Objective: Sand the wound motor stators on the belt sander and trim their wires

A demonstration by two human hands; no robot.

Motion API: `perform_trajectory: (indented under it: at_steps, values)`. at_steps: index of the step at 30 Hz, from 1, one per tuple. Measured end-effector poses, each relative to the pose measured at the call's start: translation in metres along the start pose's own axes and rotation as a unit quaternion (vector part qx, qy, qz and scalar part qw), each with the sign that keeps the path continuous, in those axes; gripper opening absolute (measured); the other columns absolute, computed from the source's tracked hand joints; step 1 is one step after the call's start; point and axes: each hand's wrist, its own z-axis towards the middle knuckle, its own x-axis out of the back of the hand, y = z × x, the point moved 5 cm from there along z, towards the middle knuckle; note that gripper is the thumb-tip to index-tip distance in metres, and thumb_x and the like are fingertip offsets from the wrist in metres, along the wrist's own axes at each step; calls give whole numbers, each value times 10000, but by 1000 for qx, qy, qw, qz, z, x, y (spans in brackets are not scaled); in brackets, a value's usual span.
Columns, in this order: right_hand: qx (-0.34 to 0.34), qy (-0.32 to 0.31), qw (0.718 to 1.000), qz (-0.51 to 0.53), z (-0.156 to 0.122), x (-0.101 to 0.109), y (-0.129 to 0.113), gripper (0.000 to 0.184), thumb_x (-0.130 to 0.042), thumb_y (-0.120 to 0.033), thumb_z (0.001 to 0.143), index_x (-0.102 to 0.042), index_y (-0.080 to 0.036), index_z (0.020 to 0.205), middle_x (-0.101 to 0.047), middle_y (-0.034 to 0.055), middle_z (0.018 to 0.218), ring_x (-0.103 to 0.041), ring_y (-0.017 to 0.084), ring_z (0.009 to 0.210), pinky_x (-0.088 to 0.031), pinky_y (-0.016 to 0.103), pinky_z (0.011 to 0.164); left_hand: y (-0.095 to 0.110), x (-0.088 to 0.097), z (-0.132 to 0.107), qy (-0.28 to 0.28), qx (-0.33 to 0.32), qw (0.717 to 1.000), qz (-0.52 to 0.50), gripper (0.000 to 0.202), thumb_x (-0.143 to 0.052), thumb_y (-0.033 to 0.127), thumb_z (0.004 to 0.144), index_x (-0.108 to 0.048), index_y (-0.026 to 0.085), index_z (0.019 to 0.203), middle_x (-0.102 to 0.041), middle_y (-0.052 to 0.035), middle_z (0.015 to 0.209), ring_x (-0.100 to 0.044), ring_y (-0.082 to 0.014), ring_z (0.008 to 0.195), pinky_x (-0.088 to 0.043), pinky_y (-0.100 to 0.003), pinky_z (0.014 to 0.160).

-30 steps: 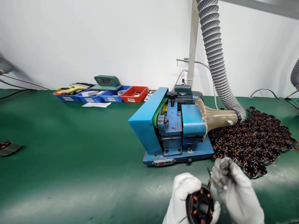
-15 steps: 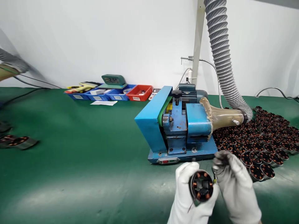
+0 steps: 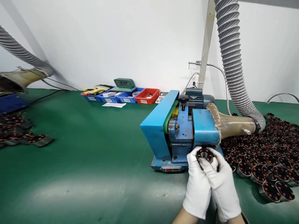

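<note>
A round motor stator (image 3: pixel 202 152) with a dark ring and copper windings is held in front of the blue belt machine (image 3: pixel 182 143), just below its boxed cover. My left hand (image 3: pixel 198 188), in a white glove, is closed around the stator's left side. From the right, my gloved right hand (image 3: pixel 223 185) grips the same stator, its thumb laid across the near rim. Both hands touch each other, and their fingers hide the stator's lower body. Whether the stator touches the machine, I cannot tell.
Many stators (image 3: pixel 259 160) stand in rows on the green table (image 3: pixel 93 149) at right; more stators (image 3: pixel 39 140) sit at far left. A grey hose (image 3: pixel 233 62) joins the machine's duct. Blue bins (image 3: pixel 127 99), a red bin (image 3: pixel 147 96) and a clock (image 3: pixel 124 83) line the wall.
The stator has moved up to the machine and tipped away from me. My right hand, apart from it before, now grips it along with the left. The view has shifted left.
</note>
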Motion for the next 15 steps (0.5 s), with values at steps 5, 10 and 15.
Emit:
perform_trajectory:
  at_steps: [5,10,15]
  values:
    - [-14,-6,1000,5,4,2,0,326,-736,-363,694,-703,-173,957,-763,101,957,-704,272,896,-566,373,793,-7,-3,-1,17,14,998,-65,358,-628,292,799,-484,233,1122,-576,-89,1092,-629,-217,994,-529,-371,865]
    - [-27,1,1000,11,8,4,-1,353,-742,-395,688,-709,-174,962,-757,105,984,-695,275,917,-566,367,792,-6,-6,0,21,16,998,-65,323,-636,309,795,-536,227,1091,-612,-88,1028,-639,-210,936,-525,-369,864]
    - [-59,-3,998,19,-13,13,6,359,-806,-311,557,-747,-214,898,-773,83,942,-709,291,888,-575,367,794,2,10,-19,3,-4,999,-37,426,-706,311,733,-553,246,1125,-613,-83,1071,-636,-224,957,-527,-357,867]
